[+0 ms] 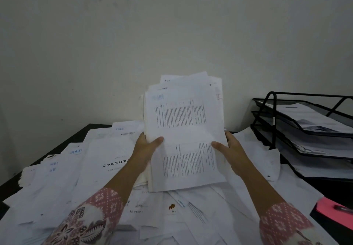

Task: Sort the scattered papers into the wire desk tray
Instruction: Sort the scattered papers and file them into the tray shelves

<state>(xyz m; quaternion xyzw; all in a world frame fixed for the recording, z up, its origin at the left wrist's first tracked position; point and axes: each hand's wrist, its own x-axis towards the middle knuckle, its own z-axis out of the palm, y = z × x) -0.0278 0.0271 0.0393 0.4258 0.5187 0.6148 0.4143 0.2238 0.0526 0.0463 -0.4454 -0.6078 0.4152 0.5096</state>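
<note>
I hold a thick stack of printed white papers (183, 130) up in front of me, tilted toward the wall. My left hand (147, 147) grips its left edge, thumb on the top sheet. My right hand (231, 149) grips the right edge the same way. Many more loose papers (95, 168) lie scattered over the dark desk below. The black wire desk tray (271, 111) with three tiers stands at the right, and each tier holds papers.
A pink sheet (332, 214) with a dark pen on it lies at the right front corner of the desk. A plain pale wall stands close behind the desk. The bare dark desk edge (63, 141) shows at the left.
</note>
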